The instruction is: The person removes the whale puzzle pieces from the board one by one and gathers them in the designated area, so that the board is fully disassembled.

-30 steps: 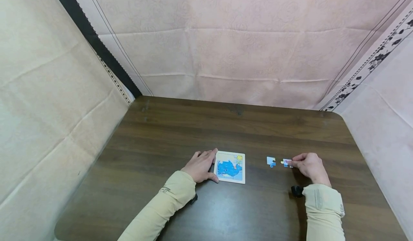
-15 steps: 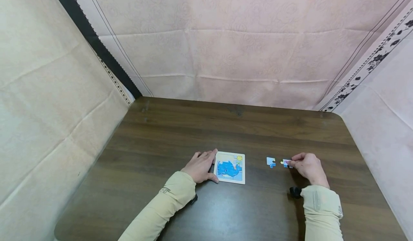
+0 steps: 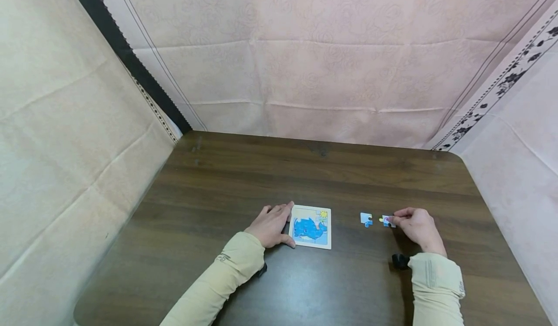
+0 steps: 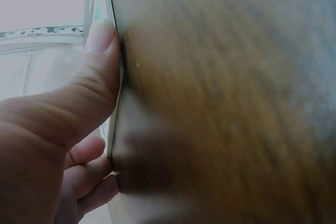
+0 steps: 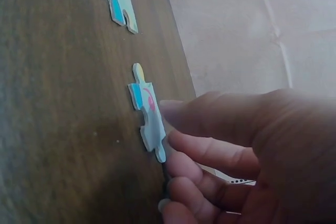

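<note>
A square jigsaw board (image 3: 310, 227) with a blue whale and a yellow sun lies in a pale frame on the brown table. My left hand (image 3: 271, 225) rests along its left side, thumb by the lower corner and fingers spread to the upper one. In the left wrist view the thumb (image 4: 100, 56) lies straight along the board's edge. Off to the right, my right hand (image 3: 417, 225) pinches the right end of a puzzle piece (image 5: 148, 111), white and blue with a pink mark and a yellow tab. Part of that end is hidden behind the fingers.
A second puzzle piece (image 3: 365, 219), pale and blue, lies flat between the board and the right hand. The wooden table (image 3: 244, 171) ends at a cloth hanging (image 3: 305, 74) behind, with cloth at both sides too.
The right hand and wrist have shifted very slightly, with the fingertips staying at the same puzzle piece. The left hand and the board have not moved.
</note>
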A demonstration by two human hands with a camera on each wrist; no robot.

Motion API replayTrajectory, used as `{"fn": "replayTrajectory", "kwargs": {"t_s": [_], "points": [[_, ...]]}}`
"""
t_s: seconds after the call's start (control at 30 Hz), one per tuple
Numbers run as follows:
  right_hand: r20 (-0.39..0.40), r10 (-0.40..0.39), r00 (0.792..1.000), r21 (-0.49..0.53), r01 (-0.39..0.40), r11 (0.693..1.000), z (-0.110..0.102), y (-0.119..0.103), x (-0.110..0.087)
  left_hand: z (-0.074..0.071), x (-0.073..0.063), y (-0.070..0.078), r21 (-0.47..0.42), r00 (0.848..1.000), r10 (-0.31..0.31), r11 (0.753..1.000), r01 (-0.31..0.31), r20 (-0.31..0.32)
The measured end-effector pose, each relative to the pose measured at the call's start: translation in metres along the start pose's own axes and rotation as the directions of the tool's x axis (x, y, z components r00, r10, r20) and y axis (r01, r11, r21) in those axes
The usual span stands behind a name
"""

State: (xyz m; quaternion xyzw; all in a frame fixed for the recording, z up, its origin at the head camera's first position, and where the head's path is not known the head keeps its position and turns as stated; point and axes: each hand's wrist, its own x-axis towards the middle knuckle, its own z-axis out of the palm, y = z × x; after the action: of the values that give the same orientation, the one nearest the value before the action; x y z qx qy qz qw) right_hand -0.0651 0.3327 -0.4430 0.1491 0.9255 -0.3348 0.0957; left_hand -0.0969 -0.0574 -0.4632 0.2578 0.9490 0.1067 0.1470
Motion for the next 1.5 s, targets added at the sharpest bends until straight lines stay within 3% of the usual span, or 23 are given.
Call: {"fn": "replayTrajectory", "kwargs": {"t_s": [0.2,0.37,0.5,0.57,0.8,0.9,1.03,1.33,1.5], "points": [[-0.073,-0.038,0.997,0.023,0.04,0.999,0.002,-0.009,-0.003,-0.001,0.0,-0.001,-0.001,1.0,0.002,1.0,-0.002,-0.001],[-0.175,-0.141,0.974,0.008,0.144,0.989,0.011,-0.028,-0.004,-0.001,0.001,-0.001,-0.005,1.0,0.002,1.0,-0.002,-0.007],[-0.184,-0.229,0.956,-0.021,0.23,0.973,0.022,-0.046,-0.003,-0.001,0.001,-0.002,-0.005,1.0,0.004,1.0,-0.004,-0.007],[-0.172,-0.274,0.946,-0.044,0.27,0.962,0.03,-0.055,-0.002,-0.001,0.001,-0.002,-0.003,1.0,0.006,1.0,-0.006,-0.007],[-0.009,-0.305,0.952,-0.067,0.304,0.95,0.064,-0.086,-0.011,0.0,0.001,-0.001,-0.004,1.0,0.004,1.0,-0.004,-0.002],[0.021,-0.36,0.933,-0.096,0.36,0.928,0.079,-0.096,-0.014,0.0,0.0,-0.001,-0.009,1.0,0.001,1.0,-0.001,0.002],[0.039,-0.419,0.907,-0.163,0.419,0.893,0.093,-0.105,-0.015,-0.001,0.0,0.0,-0.011,1.0,0.0,1.0,0.0,0.005],[0.084,-0.42,0.903,-0.313,0.424,0.85,0.108,-0.111,-0.013,0.0,-0.001,0.0,-0.014,1.0,0.005,1.0,-0.005,0.004],[0.088,-0.439,0.894,-0.339,0.442,0.831,0.109,-0.113,-0.015,-0.001,-0.002,0.0,-0.015,1.0,0.007,1.0,-0.007,-0.001]]}}
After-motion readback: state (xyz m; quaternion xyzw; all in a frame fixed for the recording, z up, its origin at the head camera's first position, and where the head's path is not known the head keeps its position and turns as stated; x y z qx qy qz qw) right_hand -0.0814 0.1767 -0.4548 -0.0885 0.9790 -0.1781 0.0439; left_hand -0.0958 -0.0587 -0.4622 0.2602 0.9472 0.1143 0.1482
